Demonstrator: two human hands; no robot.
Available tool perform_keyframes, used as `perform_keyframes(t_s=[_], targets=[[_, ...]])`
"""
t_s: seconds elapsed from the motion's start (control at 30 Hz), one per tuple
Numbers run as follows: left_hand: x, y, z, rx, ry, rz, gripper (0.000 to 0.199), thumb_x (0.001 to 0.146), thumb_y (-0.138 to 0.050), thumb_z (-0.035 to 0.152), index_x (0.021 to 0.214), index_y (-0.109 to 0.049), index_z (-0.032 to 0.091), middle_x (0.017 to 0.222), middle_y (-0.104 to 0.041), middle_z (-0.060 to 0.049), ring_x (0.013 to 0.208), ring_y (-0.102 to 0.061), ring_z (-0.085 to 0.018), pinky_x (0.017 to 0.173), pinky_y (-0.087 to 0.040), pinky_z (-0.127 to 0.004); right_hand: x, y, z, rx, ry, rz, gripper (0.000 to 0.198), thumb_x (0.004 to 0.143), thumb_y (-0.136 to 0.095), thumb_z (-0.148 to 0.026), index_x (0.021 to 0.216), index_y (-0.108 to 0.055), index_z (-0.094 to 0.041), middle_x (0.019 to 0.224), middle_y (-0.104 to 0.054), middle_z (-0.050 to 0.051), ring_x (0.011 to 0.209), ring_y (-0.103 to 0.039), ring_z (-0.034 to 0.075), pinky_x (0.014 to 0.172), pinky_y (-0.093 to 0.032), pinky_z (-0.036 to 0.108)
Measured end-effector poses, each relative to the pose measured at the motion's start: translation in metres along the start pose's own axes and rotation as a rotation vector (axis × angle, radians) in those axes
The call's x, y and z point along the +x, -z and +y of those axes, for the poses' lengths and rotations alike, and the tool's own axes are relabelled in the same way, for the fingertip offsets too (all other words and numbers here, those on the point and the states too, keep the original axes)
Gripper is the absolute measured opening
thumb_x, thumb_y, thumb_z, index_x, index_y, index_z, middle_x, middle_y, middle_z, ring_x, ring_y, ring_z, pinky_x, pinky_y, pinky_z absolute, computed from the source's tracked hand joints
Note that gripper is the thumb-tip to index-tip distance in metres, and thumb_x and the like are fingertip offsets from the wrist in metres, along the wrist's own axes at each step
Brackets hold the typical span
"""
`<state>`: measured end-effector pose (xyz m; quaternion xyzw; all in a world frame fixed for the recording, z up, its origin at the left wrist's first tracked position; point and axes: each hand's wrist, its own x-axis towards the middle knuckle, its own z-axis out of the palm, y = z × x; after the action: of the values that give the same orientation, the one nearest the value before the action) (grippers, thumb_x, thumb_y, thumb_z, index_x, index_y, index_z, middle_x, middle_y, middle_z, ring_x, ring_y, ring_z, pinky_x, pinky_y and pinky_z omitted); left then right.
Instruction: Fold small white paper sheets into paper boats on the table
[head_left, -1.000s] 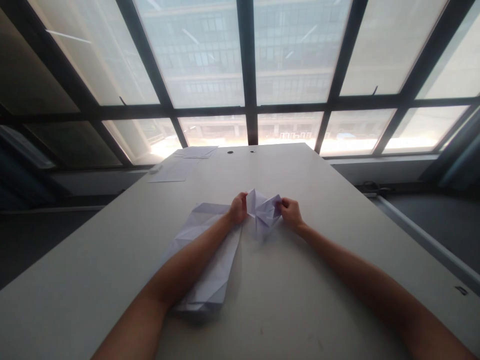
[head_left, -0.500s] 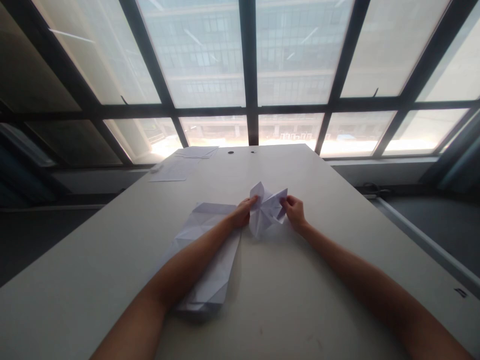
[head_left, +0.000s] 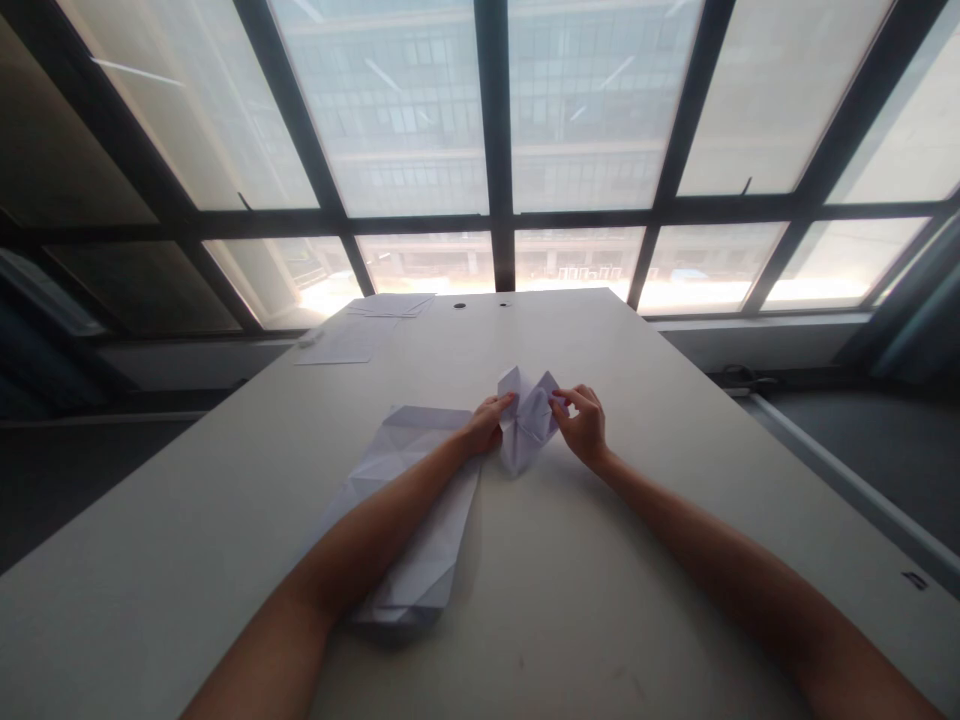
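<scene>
A small piece of folded white paper (head_left: 523, 425) with pointed flaps is held just over the table, between my two hands. My left hand (head_left: 487, 425) grips its left side, thumb on top. At the right flap, the thumb and fingers of my right hand (head_left: 585, 420) pinch the paper's edge. Under my left forearm lies a larger creased sheet of white paper (head_left: 420, 435), partly hidden by the arm.
The long white table (head_left: 600, 620) reaches to the windows. Flat white sheets (head_left: 337, 343) lie at its far left. A round dark hole (head_left: 460, 306) sits near the far edge, and a small dark mark (head_left: 915, 580) is at the right edge.
The folded paper's right flap has moved inward and stands more upright, making the shape narrower. My right hand has shifted slightly left with it; my left hand stays in place.
</scene>
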<state>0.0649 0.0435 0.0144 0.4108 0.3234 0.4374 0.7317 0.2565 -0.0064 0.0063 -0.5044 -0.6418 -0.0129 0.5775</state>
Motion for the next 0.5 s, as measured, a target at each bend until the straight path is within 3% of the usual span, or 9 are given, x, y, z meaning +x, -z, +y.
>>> perform_keyframes(t_s=[0.1, 0.27, 0.5], targets=[[0.0, 0.0, -0.001, 0.012, -0.005, -0.027, 0.027, 0.088, -0.069, 0.03, 0.104, -0.07, 0.007, 0.097, -0.075, -0.015, 0.079, -0.073, -0.023, 0.079, -0.056, -0.033, 0.002, -0.001, 0.004, 0.041, -0.084, -0.046, 0.026, 0.088, -0.062, -0.043, 0.085, -0.074, -0.02, 0.07, -0.057, 0.001, 0.071, -0.051, 0.018, 0.07, -0.041, 0.031], [-0.001, 0.002, -0.003, 0.062, 0.001, -0.077, 0.03, 0.088, -0.07, 0.033, 0.102, -0.071, 0.007, 0.093, -0.075, -0.015, 0.077, -0.071, -0.022, 0.077, -0.055, -0.032, 0.006, -0.001, 0.012, 0.2, -0.235, -0.092, 0.049, 0.087, -0.057, -0.06, 0.061, -0.064, -0.018, 0.06, -0.052, 0.0, 0.06, -0.044, 0.015, 0.06, -0.035, 0.029], [-0.001, 0.004, -0.005, 0.106, 0.019, -0.155, 0.039, 0.08, -0.078, 0.039, 0.101, -0.071, 0.007, 0.093, -0.075, -0.014, 0.076, -0.07, -0.021, 0.075, -0.053, -0.03, 0.008, -0.009, 0.025, 0.549, -0.47, -0.039, 0.052, 0.083, -0.057, -0.065, 0.058, -0.055, -0.02, 0.056, -0.047, -0.002, 0.054, -0.041, 0.012, 0.053, -0.032, 0.025]])
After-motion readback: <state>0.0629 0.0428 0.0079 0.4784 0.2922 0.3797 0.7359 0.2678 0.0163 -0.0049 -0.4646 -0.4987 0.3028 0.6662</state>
